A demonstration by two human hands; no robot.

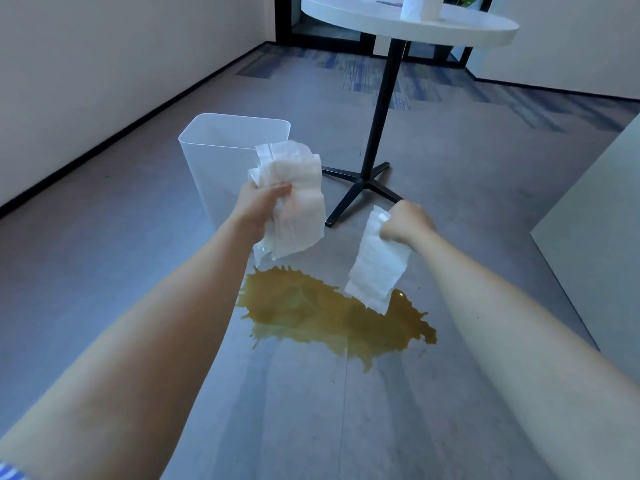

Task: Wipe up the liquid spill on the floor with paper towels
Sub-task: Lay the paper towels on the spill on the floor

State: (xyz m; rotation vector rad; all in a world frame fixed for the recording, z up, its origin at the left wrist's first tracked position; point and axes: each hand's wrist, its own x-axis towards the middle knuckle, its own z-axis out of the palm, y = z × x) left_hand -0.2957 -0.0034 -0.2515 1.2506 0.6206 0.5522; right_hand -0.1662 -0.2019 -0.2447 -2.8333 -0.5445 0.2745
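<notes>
A brown-yellow liquid spill [332,315] spreads over the grey floor in the middle of the head view. My left hand [258,206] grips a thick wad of white paper towels [296,202], held in the air above the spill's far left edge. My right hand [405,221] is closed on a smaller folded paper towel [377,263] that hangs down, its lower end in front of the spill's far right part. Whether that end touches the liquid I cannot tell. Both towels look dry and white.
A translucent white bin [221,157] stands on the floor just behind my left hand. A round white table [450,26] on a black cross-foot stand [377,133] is behind the spill, with a paper roll [414,5] on top. A pale panel [602,244] is at the right.
</notes>
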